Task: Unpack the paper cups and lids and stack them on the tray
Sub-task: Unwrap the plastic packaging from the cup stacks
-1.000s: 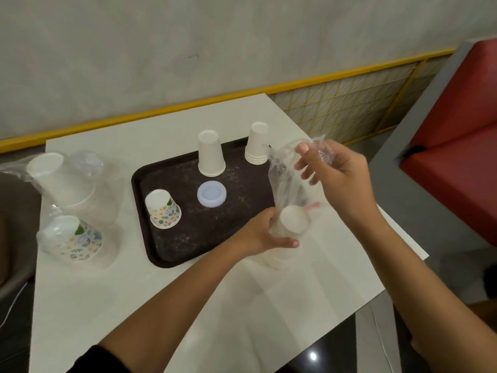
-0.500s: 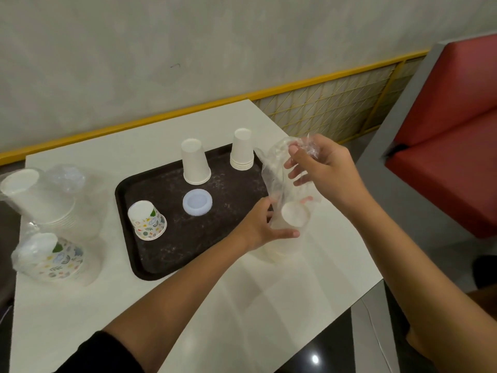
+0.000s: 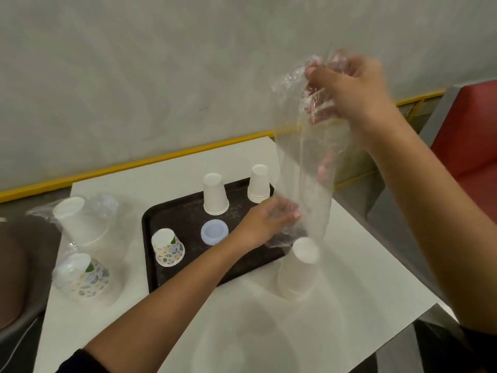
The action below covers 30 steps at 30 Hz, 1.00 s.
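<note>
My right hand (image 3: 352, 95) is raised high and grips the bunched top of a clear plastic bag (image 3: 309, 170), which hangs down empty. My left hand (image 3: 265, 223) is at the bag's lower end, its fingers relaxed against the plastic. Just below the bag, a stack of white paper cups (image 3: 298, 267) stands upside down on the white table (image 3: 269, 332), outside the bag. The dark tray (image 3: 146, 238) holds a single white cup (image 3: 215, 195), a short stack of white cups (image 3: 259, 184), a pale lid (image 3: 214, 232) and a patterned cup (image 3: 168, 247).
Left of the tray lie a bagged stack of white cups (image 3: 80, 222) and a bagged stack of patterned cups (image 3: 83, 275). A grey wall with a yellow strip runs behind the table. A red seat (image 3: 473, 146) stands to the right.
My right hand has pulled the bag upward off the white cup stack. My left hand has let go of the stack and moved up to the bag's lower end.
</note>
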Available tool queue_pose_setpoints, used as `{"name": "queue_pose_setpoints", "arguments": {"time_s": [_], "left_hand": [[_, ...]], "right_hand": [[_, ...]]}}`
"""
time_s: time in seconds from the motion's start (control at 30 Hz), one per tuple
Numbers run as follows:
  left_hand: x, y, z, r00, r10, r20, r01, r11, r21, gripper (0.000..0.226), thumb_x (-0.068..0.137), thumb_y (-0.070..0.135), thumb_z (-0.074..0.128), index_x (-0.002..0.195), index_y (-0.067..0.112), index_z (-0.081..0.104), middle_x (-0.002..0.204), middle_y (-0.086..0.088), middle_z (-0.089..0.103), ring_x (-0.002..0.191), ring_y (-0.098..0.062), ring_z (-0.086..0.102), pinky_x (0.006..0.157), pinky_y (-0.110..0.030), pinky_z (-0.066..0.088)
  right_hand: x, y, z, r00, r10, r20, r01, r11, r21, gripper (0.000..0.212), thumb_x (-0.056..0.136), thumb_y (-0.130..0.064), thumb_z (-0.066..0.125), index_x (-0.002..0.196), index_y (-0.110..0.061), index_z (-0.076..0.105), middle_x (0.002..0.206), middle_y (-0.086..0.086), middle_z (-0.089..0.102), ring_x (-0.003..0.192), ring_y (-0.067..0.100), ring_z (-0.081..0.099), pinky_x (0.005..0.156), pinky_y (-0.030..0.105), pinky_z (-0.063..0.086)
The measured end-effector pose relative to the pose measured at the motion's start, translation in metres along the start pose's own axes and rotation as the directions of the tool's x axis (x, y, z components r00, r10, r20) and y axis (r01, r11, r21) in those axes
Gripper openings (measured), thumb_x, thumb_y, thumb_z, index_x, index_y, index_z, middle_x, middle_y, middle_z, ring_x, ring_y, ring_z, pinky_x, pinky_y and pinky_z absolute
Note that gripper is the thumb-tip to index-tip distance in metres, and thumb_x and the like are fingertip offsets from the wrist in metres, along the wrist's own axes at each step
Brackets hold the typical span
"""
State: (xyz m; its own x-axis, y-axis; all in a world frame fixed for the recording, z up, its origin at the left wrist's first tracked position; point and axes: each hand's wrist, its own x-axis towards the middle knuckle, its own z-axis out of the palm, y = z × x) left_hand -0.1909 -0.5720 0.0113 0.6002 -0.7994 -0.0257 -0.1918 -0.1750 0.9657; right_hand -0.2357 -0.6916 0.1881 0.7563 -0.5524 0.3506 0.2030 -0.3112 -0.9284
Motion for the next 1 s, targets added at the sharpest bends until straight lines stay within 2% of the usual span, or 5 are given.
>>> {"name": "queue_pose_setpoints", "arguments": {"time_s": [0.2, 0.3, 0.57, 0.73, 1.0], "left_hand": [[-0.015, -0.003, -0.077, 0.971, -0.004, -0.237, 0.049, 0.981, 0.187, 0.013, 0.095, 0.032, 0.048, 0.095, 0.020, 0.054, 0.093, 0.006, 0.061, 0.090, -0.011, 0.057, 0.075, -0.021, 0.044], [-0.033, -0.007, -0.126, 0.940, -0.039, -0.338, 0.146, 0.943, 0.299, 0.011, 0.095, 0.028, 0.048, 0.091, 0.018, 0.050, 0.083, 0.008, 0.059, 0.073, -0.005, 0.054, 0.060, -0.015, 0.041], [-0.068, -0.009, -0.233, 0.807, -0.120, -0.579, 0.298, 0.928, 0.224, 0.019, 0.092, 0.013, 0.053, 0.084, 0.029, 0.048, 0.083, 0.000, 0.059, 0.057, -0.003, 0.056, 0.058, -0.016, 0.040], [-0.071, -0.013, -0.276, 0.704, -0.060, -0.707, 0.343, 0.901, 0.266, 0.024, 0.083, 0.013, 0.066, 0.099, 0.025, 0.052, 0.101, -0.002, 0.055, 0.085, -0.017, 0.052, 0.066, -0.021, 0.039], [-0.051, -0.034, -0.357, 0.682, 0.054, -0.730, 0.464, 0.740, 0.488, 0.051, 0.082, 0.011, 0.068, 0.128, 0.012, 0.047, 0.126, -0.010, 0.049, 0.117, -0.025, 0.048, 0.096, -0.030, 0.037]], "right_hand": [[0.032, 0.009, -0.010, 0.997, 0.048, 0.052, -0.048, 0.999, -0.018, 0.024, 0.084, -0.007, 0.059, 0.064, -0.016, 0.049, 0.039, -0.008, 0.057, 0.035, 0.003, 0.050, 0.038, 0.016, 0.043], [0.032, 0.041, 0.002, 0.972, 0.169, 0.163, -0.158, 0.984, -0.080, 0.021, 0.088, -0.012, 0.057, 0.069, -0.018, 0.052, 0.059, -0.005, 0.062, 0.053, 0.006, 0.055, 0.042, 0.013, 0.044], [0.035, 0.106, 0.079, 0.855, 0.318, 0.410, -0.281, 0.948, -0.150, 0.009, 0.087, -0.009, 0.059, 0.079, -0.013, 0.060, 0.076, 0.007, 0.059, 0.060, 0.019, 0.057, 0.038, 0.021, 0.047], [0.059, 0.123, 0.137, 0.841, 0.383, 0.381, -0.412, 0.911, -0.007, 0.008, 0.088, -0.005, 0.057, 0.082, -0.011, 0.058, 0.074, 0.009, 0.056, 0.058, 0.023, 0.055, 0.040, 0.022, 0.050], [0.121, 0.171, 0.236, 0.848, 0.405, 0.340, -0.439, 0.898, 0.024, 0.011, 0.090, -0.010, 0.057, 0.100, -0.006, 0.057, 0.075, 0.009, 0.055, 0.058, 0.023, 0.057, 0.047, 0.023, 0.054]]}}
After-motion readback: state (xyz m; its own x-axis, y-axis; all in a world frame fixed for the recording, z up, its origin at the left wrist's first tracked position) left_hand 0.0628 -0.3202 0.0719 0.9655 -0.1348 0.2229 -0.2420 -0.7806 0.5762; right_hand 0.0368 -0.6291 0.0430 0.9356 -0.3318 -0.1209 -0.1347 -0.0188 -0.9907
